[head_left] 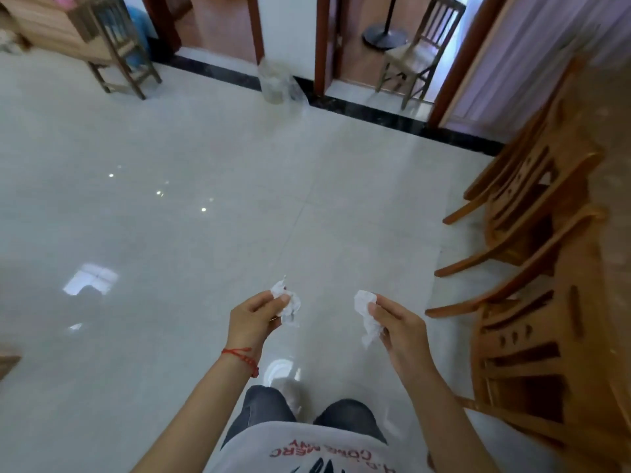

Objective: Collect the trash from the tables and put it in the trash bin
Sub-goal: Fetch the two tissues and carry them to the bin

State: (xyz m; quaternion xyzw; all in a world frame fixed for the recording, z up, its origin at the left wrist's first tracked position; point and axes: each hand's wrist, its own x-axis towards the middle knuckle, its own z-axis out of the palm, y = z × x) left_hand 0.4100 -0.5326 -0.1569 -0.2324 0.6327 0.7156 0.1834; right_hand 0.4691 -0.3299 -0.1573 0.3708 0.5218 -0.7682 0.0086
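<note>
My left hand (254, 317) pinches a crumpled white tissue (291, 307) between thumb and fingers, held out over the floor. My right hand (399, 327) grips a second crumpled white tissue (367, 315) the same way, a little to the right. Far ahead, against the white wall section between two doorways, stands the trash bin (273, 81), lined with a clear plastic bag that spills over its rim. Both hands are well short of the bin, with open floor between.
Glossy pale tiled floor (205, 199) stretches ahead. Stacked orange wooden chairs (532, 268) line the right side. A dark wooden chair (117, 46) stands far left beside a table, another chair (420, 52) sits in the right doorway. A black threshold strip (392, 119) runs along the wall.
</note>
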